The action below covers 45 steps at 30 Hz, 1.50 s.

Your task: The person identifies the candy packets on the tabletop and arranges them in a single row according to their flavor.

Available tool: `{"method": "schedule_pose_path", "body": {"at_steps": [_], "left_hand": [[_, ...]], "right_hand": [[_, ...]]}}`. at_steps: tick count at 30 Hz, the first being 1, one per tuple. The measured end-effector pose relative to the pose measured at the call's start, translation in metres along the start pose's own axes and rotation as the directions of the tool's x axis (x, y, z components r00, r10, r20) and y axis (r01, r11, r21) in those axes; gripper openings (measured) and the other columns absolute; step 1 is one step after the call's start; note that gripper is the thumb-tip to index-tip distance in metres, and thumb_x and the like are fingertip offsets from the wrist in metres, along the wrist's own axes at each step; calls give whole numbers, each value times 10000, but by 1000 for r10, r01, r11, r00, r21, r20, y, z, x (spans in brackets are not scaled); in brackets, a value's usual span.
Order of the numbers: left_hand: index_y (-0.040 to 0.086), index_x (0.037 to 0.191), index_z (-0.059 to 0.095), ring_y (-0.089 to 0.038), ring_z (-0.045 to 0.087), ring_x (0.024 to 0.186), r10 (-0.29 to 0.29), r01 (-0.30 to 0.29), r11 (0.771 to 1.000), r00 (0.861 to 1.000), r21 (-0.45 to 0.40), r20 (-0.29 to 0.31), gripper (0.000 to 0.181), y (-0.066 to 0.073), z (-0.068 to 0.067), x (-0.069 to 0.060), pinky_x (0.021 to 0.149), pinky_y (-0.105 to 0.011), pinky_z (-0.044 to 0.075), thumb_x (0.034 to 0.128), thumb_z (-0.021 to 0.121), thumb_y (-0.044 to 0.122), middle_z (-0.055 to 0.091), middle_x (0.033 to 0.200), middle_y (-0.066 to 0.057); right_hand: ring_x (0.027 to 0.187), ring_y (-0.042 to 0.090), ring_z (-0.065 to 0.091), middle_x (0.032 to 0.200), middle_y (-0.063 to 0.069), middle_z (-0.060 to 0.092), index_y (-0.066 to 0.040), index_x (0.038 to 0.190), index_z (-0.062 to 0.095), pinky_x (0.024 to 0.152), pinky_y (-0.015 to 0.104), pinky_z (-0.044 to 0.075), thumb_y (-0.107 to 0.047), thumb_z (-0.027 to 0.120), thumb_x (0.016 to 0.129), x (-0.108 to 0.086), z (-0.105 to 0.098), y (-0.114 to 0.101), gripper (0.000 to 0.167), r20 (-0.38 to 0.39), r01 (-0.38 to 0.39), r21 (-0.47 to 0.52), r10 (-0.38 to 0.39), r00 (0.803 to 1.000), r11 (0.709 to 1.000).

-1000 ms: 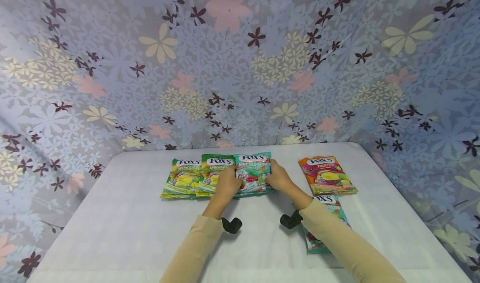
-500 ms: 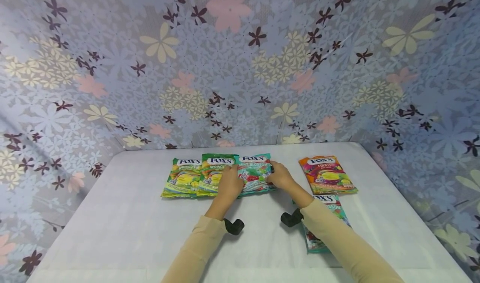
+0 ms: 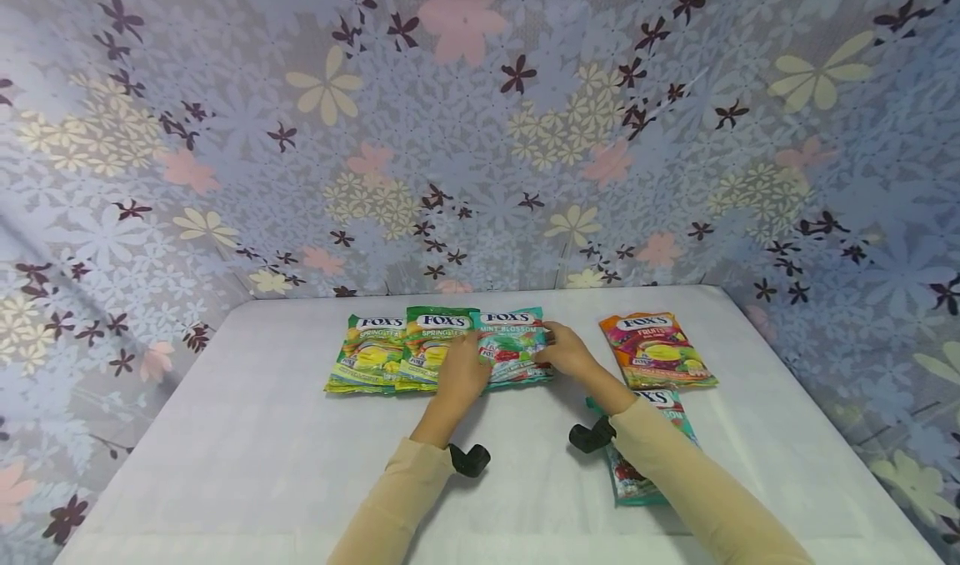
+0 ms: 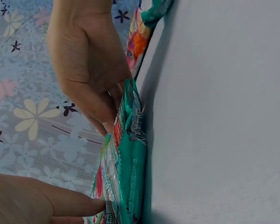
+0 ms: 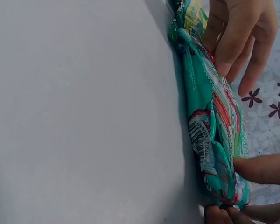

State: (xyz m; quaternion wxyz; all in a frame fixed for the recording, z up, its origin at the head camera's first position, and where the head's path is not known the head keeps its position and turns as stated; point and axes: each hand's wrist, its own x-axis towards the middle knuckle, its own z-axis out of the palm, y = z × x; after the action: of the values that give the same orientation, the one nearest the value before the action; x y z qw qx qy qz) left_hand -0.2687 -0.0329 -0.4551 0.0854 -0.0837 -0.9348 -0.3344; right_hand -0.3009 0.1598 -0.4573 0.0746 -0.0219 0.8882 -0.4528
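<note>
A teal FOX'S Mint Blossom candy bag (image 3: 512,348) lies flat on the table between both hands. At its left edge, my left hand (image 3: 463,367) touches it with loosely extended fingers, as the right wrist view shows. My right hand (image 3: 567,351) pinches the right edge, its thumb (image 5: 261,168) on top and other fingers low by the table. Two green Spring Tea candy bags, one nearer (image 3: 435,348) and one farther left (image 3: 367,357), sit in a row with the teal one. The left hand partly covers the nearer green bag.
An orange Fruits candy bag (image 3: 656,350) lies at the right. In front of it, a second teal candy bag (image 3: 633,482) is partly hidden under the right forearm. The white-covered table (image 3: 225,465) meets a floral cloth backdrop (image 3: 480,173). Each wrist carries a black mount.
The left hand has shifted slightly right and its hold on the teal bag's edge has loosened. The right hand's fingers have spread a little. The bag has hardly moved.
</note>
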Motion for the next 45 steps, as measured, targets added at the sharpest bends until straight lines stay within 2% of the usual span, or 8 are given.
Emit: {"method": "schedule_pose_path", "body": {"at_steps": [5,11,15,21,26,32,37,45], "left_hand": [[-45,1334,523,-387,517,1199,24,-22,998,1000,-67,19,546,3,-4,-6,913,-488,469,823,700,36,552,1297,-246],[-41,1284,563,-412,459,1224,55,-63,991,996,-121,-74,498,10,-8,-14,1012,-497,386,816,718,26,560,1260,-251],[-25,1278,562,-387,446,1243,97,-111,974,992,-198,-80,470,19,-8,-21,1023,-492,376,831,702,16,549,1281,-220],[-36,1303,532,-337,547,1131,156,-147,952,988,-268,13,466,32,-1,-31,915,-425,472,874,690,50,558,1257,-196],[-49,1298,537,-294,623,1013,144,-103,934,985,-342,97,465,41,11,-39,795,-327,524,865,689,28,596,1179,-186],[-57,1275,563,-255,611,910,144,-90,944,978,-316,153,471,51,25,-50,711,-264,494,843,725,39,569,1143,-199],[-52,1268,569,-220,637,893,169,-74,927,958,-367,233,470,57,35,-56,681,-223,493,835,727,47,576,1190,-205],[-21,1253,589,-54,626,691,111,47,916,925,-398,363,444,63,44,-64,601,-198,486,841,726,74,678,905,-26]], "right_hand": [[1211,434,465,1310,303,489,109,1434,318,1002,527,383,-63,696,831,-6,-5,3,733,17,11,-13,-11,1000,1000],[1185,440,490,1300,295,498,87,1430,348,962,533,419,-65,726,821,-19,-12,4,733,27,70,-17,-70,997,997],[1173,432,498,1295,278,516,48,1403,421,946,539,428,-60,716,831,-31,-19,7,652,-17,112,8,-112,994,994],[1148,461,505,1278,297,523,65,1321,502,901,533,465,-17,682,855,-52,-33,16,507,-68,201,82,-196,978,976],[1152,450,504,1293,268,523,40,1316,515,868,519,491,-50,674,881,-72,-46,22,472,-76,209,30,-207,975,977],[1132,453,510,1271,276,533,47,1290,526,856,520,494,-43,671,884,-93,-54,27,441,-80,213,-19,-214,974,977],[1141,444,513,1282,256,537,28,1295,530,855,525,495,-73,685,886,-108,-63,34,449,-95,194,-58,-199,975,979],[1137,458,514,1297,268,525,21,1341,498,864,559,471,-165,702,894,-131,-78,49,525,-112,147,-91,-156,981,985]]}}
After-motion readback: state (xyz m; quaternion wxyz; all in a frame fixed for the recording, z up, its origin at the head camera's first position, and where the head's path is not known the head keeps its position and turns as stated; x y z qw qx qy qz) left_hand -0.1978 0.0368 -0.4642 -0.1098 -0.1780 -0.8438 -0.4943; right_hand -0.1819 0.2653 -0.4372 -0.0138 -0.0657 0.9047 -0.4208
